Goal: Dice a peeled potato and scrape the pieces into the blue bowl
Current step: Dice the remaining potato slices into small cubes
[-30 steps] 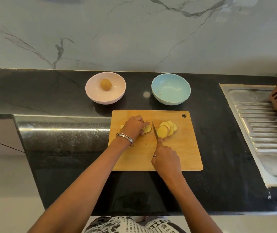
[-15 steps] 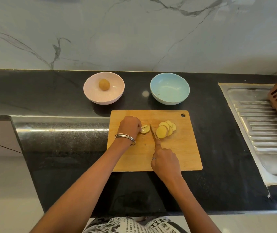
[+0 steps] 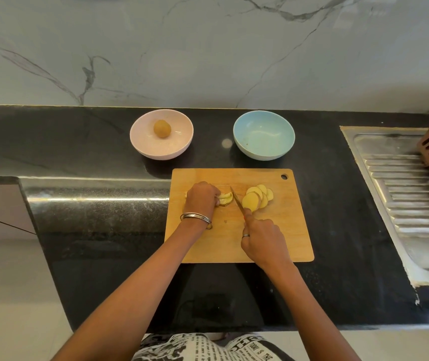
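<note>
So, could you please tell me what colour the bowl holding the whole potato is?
Pale pink bowl, clearest in the head view.

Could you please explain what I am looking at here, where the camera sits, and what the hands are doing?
There is no machine: a person wears one camera on the head, looking down at their own hands over a black counter. On the wooden cutting board the left hand holds the uncut end of a potato, while the right hand grips a knife. Cut slices lie fanned beside the blade. Behind the board stand a blue bowl, holding no pieces yet, and a pink bowl with a whole potato. A steel sink drainer lies to the right.
</note>
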